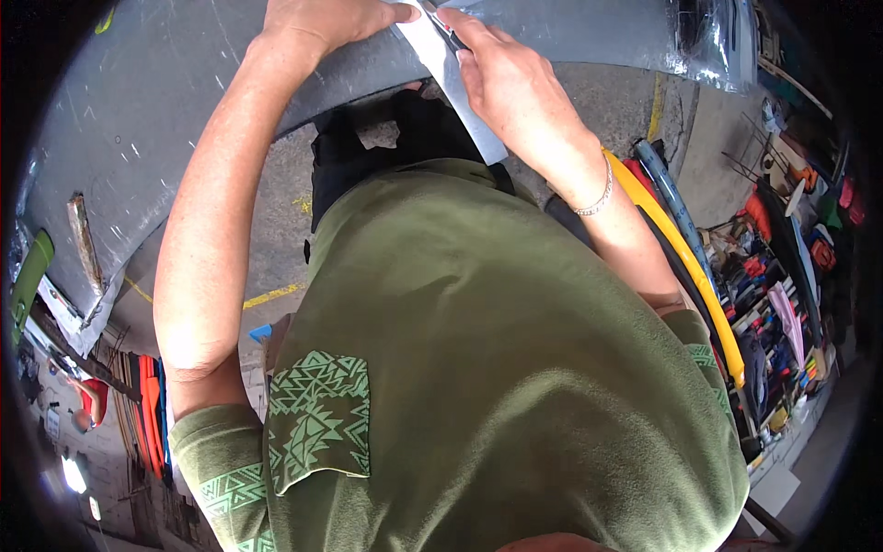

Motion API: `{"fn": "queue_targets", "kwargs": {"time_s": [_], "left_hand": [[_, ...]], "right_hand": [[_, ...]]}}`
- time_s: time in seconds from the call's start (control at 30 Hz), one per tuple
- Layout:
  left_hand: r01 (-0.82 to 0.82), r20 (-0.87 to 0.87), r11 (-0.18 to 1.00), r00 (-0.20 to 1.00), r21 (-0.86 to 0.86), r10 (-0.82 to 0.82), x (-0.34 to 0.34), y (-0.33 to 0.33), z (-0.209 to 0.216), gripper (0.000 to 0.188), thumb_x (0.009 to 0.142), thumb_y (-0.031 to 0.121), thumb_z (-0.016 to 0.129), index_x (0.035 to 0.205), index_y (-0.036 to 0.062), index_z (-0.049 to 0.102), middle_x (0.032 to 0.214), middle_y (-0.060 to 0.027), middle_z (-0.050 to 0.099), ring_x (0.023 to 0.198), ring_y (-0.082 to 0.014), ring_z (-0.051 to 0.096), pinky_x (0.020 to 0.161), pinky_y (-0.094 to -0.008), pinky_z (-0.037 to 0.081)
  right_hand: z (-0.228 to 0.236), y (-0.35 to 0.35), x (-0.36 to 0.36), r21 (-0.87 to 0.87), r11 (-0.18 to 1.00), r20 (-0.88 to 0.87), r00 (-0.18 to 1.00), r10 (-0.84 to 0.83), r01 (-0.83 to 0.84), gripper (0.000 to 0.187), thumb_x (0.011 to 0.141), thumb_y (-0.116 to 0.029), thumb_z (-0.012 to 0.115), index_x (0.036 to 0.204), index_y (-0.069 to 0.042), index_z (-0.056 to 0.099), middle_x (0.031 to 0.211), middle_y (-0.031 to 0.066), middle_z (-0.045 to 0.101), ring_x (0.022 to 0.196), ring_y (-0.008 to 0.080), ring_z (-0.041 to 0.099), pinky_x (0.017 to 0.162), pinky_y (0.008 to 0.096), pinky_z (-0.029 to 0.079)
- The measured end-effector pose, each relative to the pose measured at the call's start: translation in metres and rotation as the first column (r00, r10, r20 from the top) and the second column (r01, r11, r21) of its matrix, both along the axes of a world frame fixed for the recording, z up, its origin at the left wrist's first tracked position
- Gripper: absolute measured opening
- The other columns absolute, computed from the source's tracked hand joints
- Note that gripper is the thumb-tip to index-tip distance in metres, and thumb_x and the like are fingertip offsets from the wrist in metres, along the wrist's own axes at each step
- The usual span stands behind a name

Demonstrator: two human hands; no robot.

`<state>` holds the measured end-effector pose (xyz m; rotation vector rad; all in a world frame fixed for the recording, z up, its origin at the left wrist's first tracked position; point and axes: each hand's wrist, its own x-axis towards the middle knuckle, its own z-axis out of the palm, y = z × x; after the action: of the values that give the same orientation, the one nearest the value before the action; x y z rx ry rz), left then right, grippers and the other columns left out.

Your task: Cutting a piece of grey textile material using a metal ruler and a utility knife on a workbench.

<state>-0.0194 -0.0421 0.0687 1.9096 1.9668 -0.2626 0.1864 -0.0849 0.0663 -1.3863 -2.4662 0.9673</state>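
Partly cropped left hand, silvery strip, right hand obscuring possible cutter

Strip smooth, glossy; work surface scuffed; shirt matt cloth; bracelet shiny metal.

A: What do we count first?
B: We count one left hand and one right hand, so two hands.
A: And of the other things?
B: We see one pale strip, one small tool, partly hidden, one bracelet, one chest pocket and one curved yellow piece.
A: And the pile at the right?
B: Its things are many; we cannot count them exactly.
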Motion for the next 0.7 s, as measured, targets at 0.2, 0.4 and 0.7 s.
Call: {"fn": "queue_targets", "kwargs": {"time_s": [0.2, 0.4, 0.7], "left_hand": [[-0.019, 0.002, 1.000, 1.000, -0.005, 0.019, -0.001, -0.001, -0.003, 0.117, 0.075, 0.051, 0.084, 0.152, -0.0166, 0.025, 0.161, -0.0330, 0.028, 0.153, -0.0404, 0.029, 0.123, -0.0489, 0.032], [-0.016, -0.010, 0.999, 1.000, -0.027, 0.016, -0.001, -0.002, -0.004, 0.117, 0.076, 0.052, 0.084, 0.152, -0.0155, 0.025, 0.163, -0.0328, 0.026, 0.155, -0.0397, 0.026, 0.123, -0.0505, 0.032], [-0.018, -0.021, 0.999, 1.000, -0.027, 0.018, 0.000, 0.000, -0.008, 0.116, 0.076, 0.052, 0.083, 0.152, -0.0144, 0.026, 0.163, -0.0322, 0.027, 0.155, -0.0397, 0.026, 0.123, -0.0508, 0.032]], "right_hand": [[0.014, 0.006, -0.004, -0.195, 0.980, 0.031, 0.999, -0.023, 0.029, 0.043, 0.096, -0.003, 0.051, 0.139, 0.002, 0.052, 0.104, 0.0357, 0.067, 0.096, 0.0520, 0.066, 0.082, 0.0556, 0.054], [0.017, 0.004, -0.002, -0.190, 0.982, -0.013, 1.000, -0.013, 0.010, 0.043, 0.096, -0.002, 0.051, 0.139, 0.002, 0.053, 0.100, 0.0358, 0.067, 0.094, 0.0525, 0.066, 0.080, 0.0565, 0.054], [0.014, 0.001, 0.003, -0.119, 0.993, -0.054, 0.998, -0.019, 0.013, 0.043, 0.095, -0.001, 0.052, 0.138, 0.001, 0.053, 0.107, 0.0359, 0.066, 0.099, 0.0525, 0.065, 0.082, 0.0549, 0.054]]}}
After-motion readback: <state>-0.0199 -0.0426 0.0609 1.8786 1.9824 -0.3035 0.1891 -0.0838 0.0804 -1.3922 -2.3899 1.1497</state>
